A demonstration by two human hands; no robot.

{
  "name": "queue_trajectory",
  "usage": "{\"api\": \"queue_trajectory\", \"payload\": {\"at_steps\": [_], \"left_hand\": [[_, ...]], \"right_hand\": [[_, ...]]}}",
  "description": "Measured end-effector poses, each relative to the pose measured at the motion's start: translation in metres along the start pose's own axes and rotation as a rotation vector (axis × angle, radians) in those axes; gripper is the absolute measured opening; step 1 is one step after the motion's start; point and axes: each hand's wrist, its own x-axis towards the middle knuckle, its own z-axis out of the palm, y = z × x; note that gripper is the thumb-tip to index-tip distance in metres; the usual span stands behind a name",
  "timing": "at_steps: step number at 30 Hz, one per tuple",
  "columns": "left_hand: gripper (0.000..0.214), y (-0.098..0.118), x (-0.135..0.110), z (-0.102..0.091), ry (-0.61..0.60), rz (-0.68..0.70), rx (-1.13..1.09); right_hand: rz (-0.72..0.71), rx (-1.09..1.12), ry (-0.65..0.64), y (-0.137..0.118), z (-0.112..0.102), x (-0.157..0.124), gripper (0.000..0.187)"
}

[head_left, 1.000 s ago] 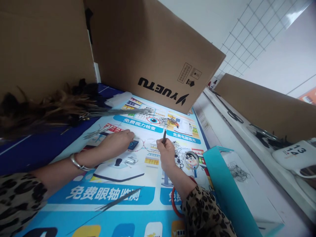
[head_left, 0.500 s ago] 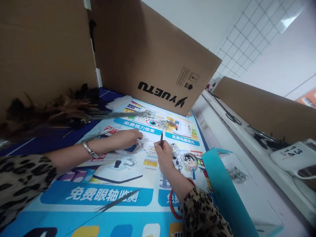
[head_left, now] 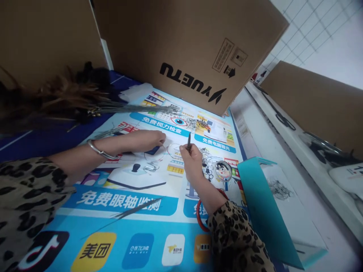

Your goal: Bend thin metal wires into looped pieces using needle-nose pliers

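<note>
My left hand (head_left: 147, 140) reaches across the printed poster (head_left: 136, 211), its fingers pinched on a thin wire ring (head_left: 155, 153) near the poster's middle. Just to its right, my right hand (head_left: 192, 160) is closed round a slim dark tool (head_left: 188, 142) that points up and away. A second thin wire loop (head_left: 173, 150) lies between the two hands. A small metal clasp (head_left: 150, 167) rests on the poster below my left hand. I wear a silver bangle (head_left: 99, 150) on the left wrist and a red bangle (head_left: 202, 219) on the right.
A large YUETU cardboard box (head_left: 187, 49) stands behind the poster. Dark feathers on wire stems (head_left: 68, 102) lie at the left; a loose feather (head_left: 136, 213) lies near me. Small metal rings (head_left: 206, 166) are heaped by my right hand. A teal folder (head_left: 263, 211) leans at right.
My left hand has slid to the right toward my right hand, with the wire ring in its fingers. The view has tipped closer and lower over the poster.
</note>
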Motion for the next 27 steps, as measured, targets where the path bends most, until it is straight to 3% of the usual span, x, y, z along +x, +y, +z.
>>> {"api": "queue_trajectory", "payload": {"at_steps": [3,7,11,16,24,27], "left_hand": [[0.013,-0.005,-0.008,-0.007,-0.016,-0.029,-0.007],[0.014,0.002,-0.015,-0.011,0.071,-0.026,-0.145],[0.012,0.012,-0.018,-0.008,0.185,0.006,-0.284],[0.013,0.024,-0.021,-0.003,0.212,0.013,-0.350],[0.011,0.040,-0.029,-0.004,0.295,0.016,-0.188],[0.012,0.046,-0.033,-0.006,0.316,0.004,-0.084]], "right_hand": [[0.013,-0.008,-0.001,-0.002,-0.001,-0.001,0.022],[0.012,-0.003,-0.013,-0.002,-0.002,-0.001,0.022],[0.004,0.006,-0.047,-0.001,-0.003,-0.001,0.022],[0.006,0.031,-0.087,-0.002,-0.001,-0.003,0.021],[0.018,0.076,-0.190,-0.013,0.002,-0.009,0.022],[-0.027,0.062,-0.162,-0.013,0.001,-0.009,0.020]]}}
